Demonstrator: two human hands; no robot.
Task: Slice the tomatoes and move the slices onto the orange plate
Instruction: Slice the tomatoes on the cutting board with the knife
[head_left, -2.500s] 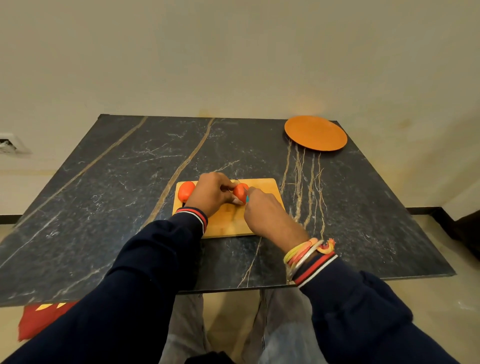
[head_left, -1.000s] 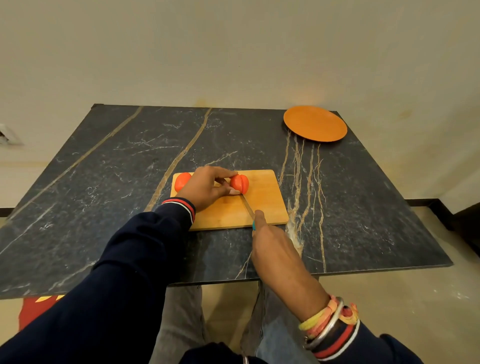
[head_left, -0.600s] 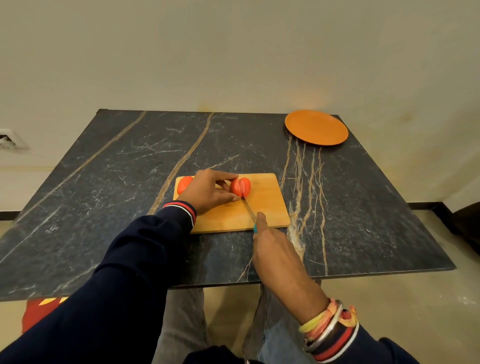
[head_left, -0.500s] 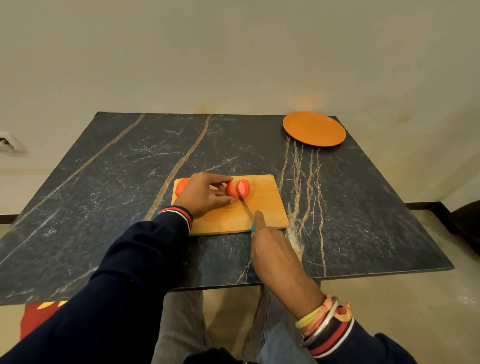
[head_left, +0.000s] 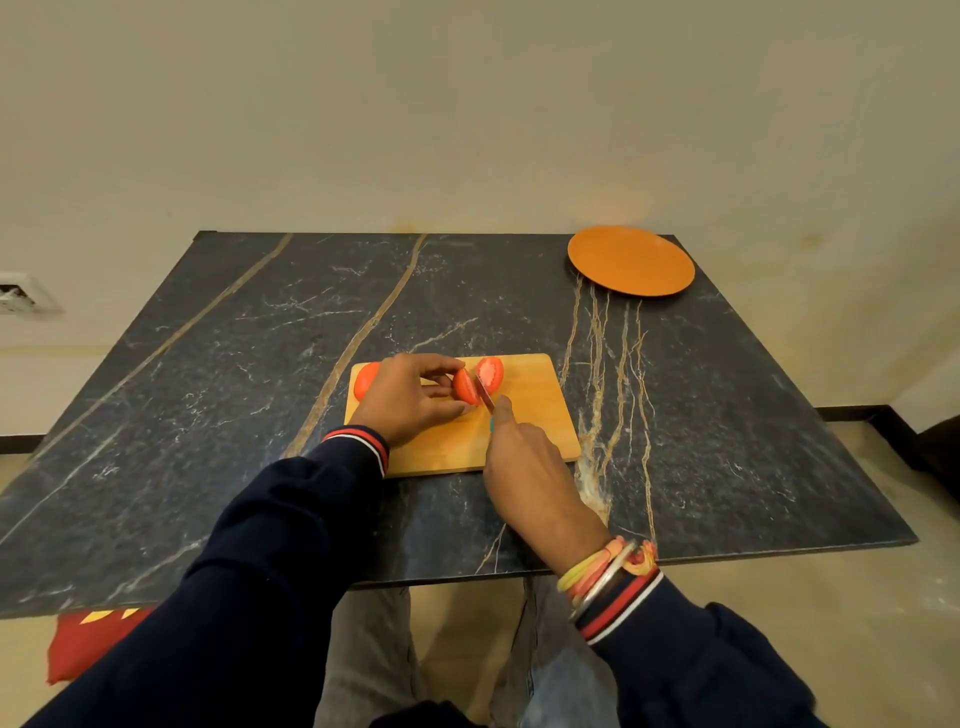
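Two halves of one tomato on cutting board (head_left: 535, 415), knife (head_left: 485, 396) blade down between them
left hand (head_left: 410, 400) grip pinches left half (head_left: 464, 387) with fingertips; right hand (head_left: 524, 467) grip closed round knife handle, index finger along blade; right half (head_left: 491, 374) leans away, cut face showing; whole tomato (head_left: 365, 379) at board's far-left corner, partly behind left hand; orange plate (head_left: 631, 260) at far-right corner of desk (head_left: 208, 389), well apart from board
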